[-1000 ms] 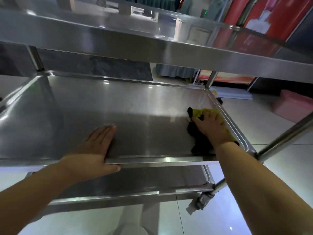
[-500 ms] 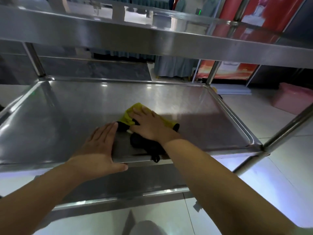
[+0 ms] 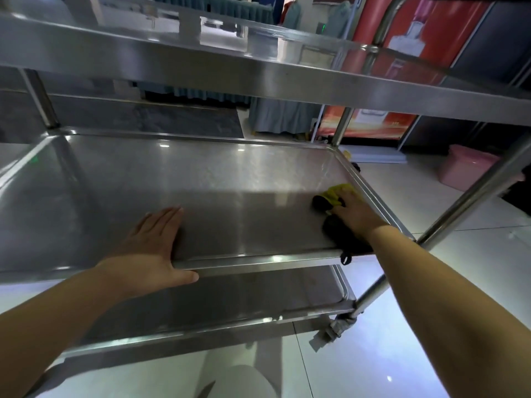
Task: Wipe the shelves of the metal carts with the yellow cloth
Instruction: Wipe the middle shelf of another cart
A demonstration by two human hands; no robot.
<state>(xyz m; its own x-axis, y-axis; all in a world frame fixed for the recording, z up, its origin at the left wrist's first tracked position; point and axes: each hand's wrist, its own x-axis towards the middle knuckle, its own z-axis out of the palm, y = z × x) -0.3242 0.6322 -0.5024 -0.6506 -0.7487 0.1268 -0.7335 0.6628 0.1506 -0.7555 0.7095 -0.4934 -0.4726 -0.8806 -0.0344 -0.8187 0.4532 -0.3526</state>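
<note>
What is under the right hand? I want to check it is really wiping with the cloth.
The yellow cloth lies under the right hand, pressed on the middle shelf; a dark part trails to the front edge. The hand covers the cloth's middle.

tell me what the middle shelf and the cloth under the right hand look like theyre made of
Middle shelf: looks like stainless steel with a brushed, glossy finish; it mirrors ceiling lights and has a folded metal rim. Yellow cloth: soft fabric, possibly microfibre; it bunches and creases under the right hand, with a dark part trailing over the front edge.
</note>
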